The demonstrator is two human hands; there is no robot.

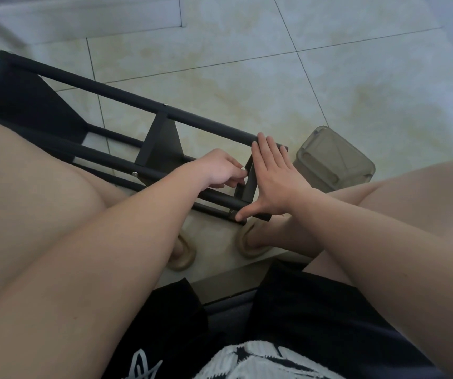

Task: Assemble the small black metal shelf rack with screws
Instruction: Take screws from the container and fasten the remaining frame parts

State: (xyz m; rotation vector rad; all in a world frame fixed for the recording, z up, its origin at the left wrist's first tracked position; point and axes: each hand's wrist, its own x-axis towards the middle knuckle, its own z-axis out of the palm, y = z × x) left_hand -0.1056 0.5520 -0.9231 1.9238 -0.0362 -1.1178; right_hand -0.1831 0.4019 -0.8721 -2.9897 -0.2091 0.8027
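The black metal shelf rack (127,97) lies on its side on the tiled floor in front of my knees, its long posts running from upper left to lower right. A black shelf panel (161,140) sits between the posts, and a screw head (135,173) shows on the near post. My right hand (272,176) lies flat with straight fingers against the rack's right end; its fingertips touch the far post and its thumb touches the near post's tip. My left hand (221,169) has curled fingers pinching something small at the end panel (250,181); what it pinches is hidden.
A translucent grey plastic box (334,160) stands on the floor just right of the rack's end. My feet in tan slippers (250,242) rest under the near post. My bare knees frame the rack left and right. Pale floor tiles extend beyond.
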